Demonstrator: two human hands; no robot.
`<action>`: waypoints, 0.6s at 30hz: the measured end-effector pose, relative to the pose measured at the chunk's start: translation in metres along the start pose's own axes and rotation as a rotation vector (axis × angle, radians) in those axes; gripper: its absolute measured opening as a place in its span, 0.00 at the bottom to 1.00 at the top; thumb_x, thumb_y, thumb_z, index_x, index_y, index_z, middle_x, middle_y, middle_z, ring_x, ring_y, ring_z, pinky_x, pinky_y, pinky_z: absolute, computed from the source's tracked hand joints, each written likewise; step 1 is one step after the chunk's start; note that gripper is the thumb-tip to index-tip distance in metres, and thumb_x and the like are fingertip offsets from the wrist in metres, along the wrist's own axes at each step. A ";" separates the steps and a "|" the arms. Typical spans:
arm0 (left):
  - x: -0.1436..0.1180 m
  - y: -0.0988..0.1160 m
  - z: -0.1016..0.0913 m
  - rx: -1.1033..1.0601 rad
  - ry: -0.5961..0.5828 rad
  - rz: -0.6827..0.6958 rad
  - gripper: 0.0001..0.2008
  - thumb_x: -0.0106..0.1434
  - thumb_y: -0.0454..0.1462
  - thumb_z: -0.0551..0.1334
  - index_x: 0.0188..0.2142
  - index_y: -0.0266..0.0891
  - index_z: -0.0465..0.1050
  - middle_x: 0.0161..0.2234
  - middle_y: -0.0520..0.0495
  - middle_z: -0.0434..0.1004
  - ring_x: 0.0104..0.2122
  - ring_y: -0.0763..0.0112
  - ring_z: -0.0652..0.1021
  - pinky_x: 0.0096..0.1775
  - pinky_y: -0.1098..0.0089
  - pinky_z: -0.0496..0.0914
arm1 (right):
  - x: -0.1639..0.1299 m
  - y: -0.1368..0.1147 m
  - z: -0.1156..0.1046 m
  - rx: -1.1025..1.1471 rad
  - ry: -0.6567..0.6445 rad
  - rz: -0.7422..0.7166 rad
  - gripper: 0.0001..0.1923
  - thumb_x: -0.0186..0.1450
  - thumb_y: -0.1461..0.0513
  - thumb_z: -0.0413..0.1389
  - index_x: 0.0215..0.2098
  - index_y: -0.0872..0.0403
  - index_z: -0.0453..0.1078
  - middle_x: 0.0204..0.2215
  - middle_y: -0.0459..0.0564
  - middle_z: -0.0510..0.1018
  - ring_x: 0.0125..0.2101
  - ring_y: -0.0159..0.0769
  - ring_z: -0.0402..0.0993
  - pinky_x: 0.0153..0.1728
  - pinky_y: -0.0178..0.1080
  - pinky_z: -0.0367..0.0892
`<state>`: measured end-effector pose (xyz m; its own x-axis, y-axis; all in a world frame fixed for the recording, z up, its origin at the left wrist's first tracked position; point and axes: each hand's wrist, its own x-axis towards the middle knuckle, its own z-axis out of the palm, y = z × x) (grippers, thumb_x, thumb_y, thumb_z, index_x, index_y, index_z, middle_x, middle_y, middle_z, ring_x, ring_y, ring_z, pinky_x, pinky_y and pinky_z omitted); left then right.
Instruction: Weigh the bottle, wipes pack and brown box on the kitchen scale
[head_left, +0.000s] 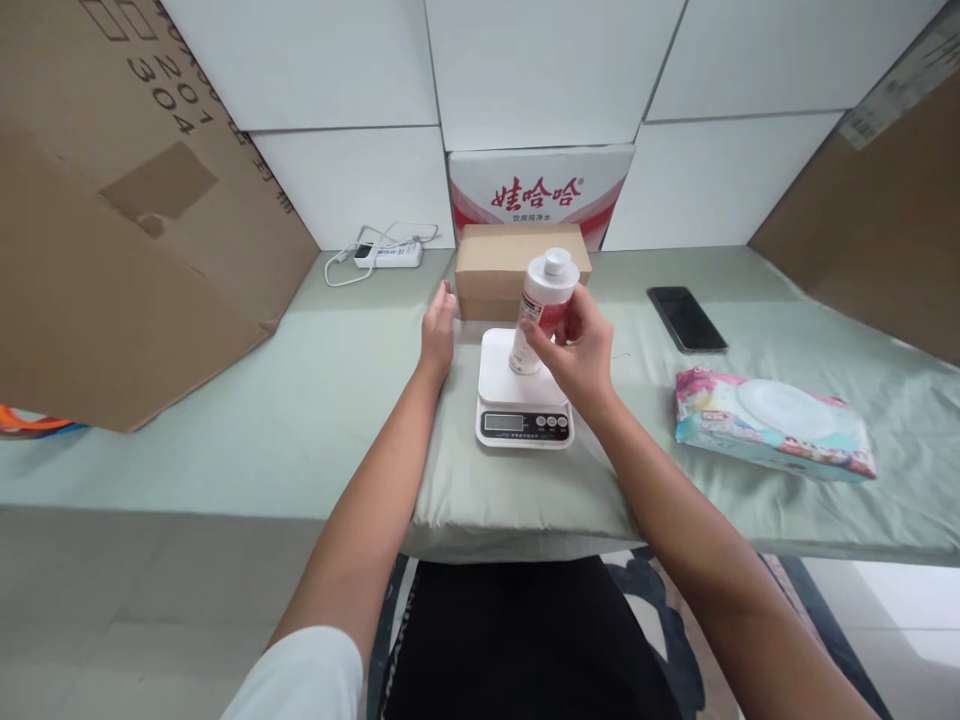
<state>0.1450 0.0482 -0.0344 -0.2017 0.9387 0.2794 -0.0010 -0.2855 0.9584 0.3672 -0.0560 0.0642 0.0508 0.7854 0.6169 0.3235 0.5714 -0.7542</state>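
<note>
My right hand (581, 345) grips a white bottle with a red label (526, 340), thumb on the near side and fingers behind. The bottle is upright with a slight tilt, its base at the weighing plate of a white kitchen scale (493, 372); whether its full weight rests there I cannot tell. No digits are readable on the scale's grey display. Left of the scale, my left hand (439, 328) is on its edge on the green cloth, fingers stretched out and holding nothing. Its fingertips are close to the left side of a small brown cardboard box (487, 262).
Behind stands a white carton with red lettering (540, 190). A white power strip with a cable (390, 254) lies back left. On the right are a black phone (686, 320) and a pack of wipes (772, 425). Large cardboard sheets (127, 270) flank the cloth-covered table (345, 400).
</note>
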 end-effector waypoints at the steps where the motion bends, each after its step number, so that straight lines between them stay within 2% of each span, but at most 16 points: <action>1: 0.000 0.000 0.000 -0.001 -0.004 -0.002 0.41 0.71 0.62 0.59 0.76 0.49 0.62 0.78 0.48 0.57 0.78 0.56 0.57 0.77 0.57 0.54 | 0.000 0.000 0.000 0.000 -0.002 -0.001 0.22 0.64 0.50 0.68 0.52 0.49 0.74 0.27 0.42 0.67 0.25 0.31 0.55 0.25 0.39 0.60; 6: 0.000 0.003 0.001 -0.005 -0.001 -0.015 0.40 0.72 0.60 0.59 0.76 0.46 0.62 0.78 0.47 0.57 0.78 0.57 0.58 0.76 0.58 0.55 | -0.002 0.003 0.001 -0.016 -0.059 -0.001 0.31 0.65 0.45 0.67 0.61 0.47 0.73 0.31 0.45 0.73 0.25 0.32 0.58 0.26 0.40 0.62; 9: -0.001 0.005 0.002 -0.007 0.018 -0.028 0.38 0.72 0.58 0.59 0.75 0.47 0.63 0.78 0.48 0.58 0.78 0.59 0.59 0.76 0.58 0.56 | 0.002 0.011 -0.007 -0.023 -0.052 -0.003 0.42 0.63 0.39 0.68 0.69 0.42 0.67 0.46 0.50 0.80 0.25 0.32 0.62 0.25 0.40 0.63; 11: -0.002 0.007 0.002 -0.008 0.025 -0.038 0.36 0.72 0.57 0.60 0.75 0.49 0.64 0.77 0.50 0.59 0.77 0.60 0.59 0.76 0.59 0.56 | 0.006 0.017 -0.016 -0.017 -0.005 -0.017 0.46 0.63 0.36 0.65 0.73 0.39 0.61 0.57 0.54 0.79 0.28 0.33 0.67 0.27 0.41 0.66; 14: -0.003 0.008 0.002 -0.017 0.031 -0.046 0.35 0.72 0.57 0.61 0.74 0.50 0.66 0.77 0.50 0.60 0.77 0.59 0.60 0.76 0.58 0.57 | 0.011 0.025 -0.027 -0.020 0.065 -0.035 0.46 0.67 0.34 0.58 0.76 0.38 0.55 0.65 0.58 0.74 0.35 0.38 0.76 0.32 0.44 0.73; 18: -0.003 0.009 0.003 -0.033 0.043 -0.044 0.36 0.71 0.57 0.61 0.74 0.50 0.66 0.77 0.50 0.61 0.77 0.59 0.61 0.76 0.58 0.57 | 0.012 0.024 -0.029 -0.071 0.099 0.036 0.44 0.69 0.35 0.58 0.76 0.39 0.56 0.67 0.61 0.73 0.40 0.42 0.80 0.34 0.47 0.77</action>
<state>0.1482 0.0431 -0.0263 -0.2422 0.9416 0.2338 -0.0428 -0.2511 0.9670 0.4029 -0.0398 0.0603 0.1558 0.7758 0.6115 0.3853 0.5222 -0.7608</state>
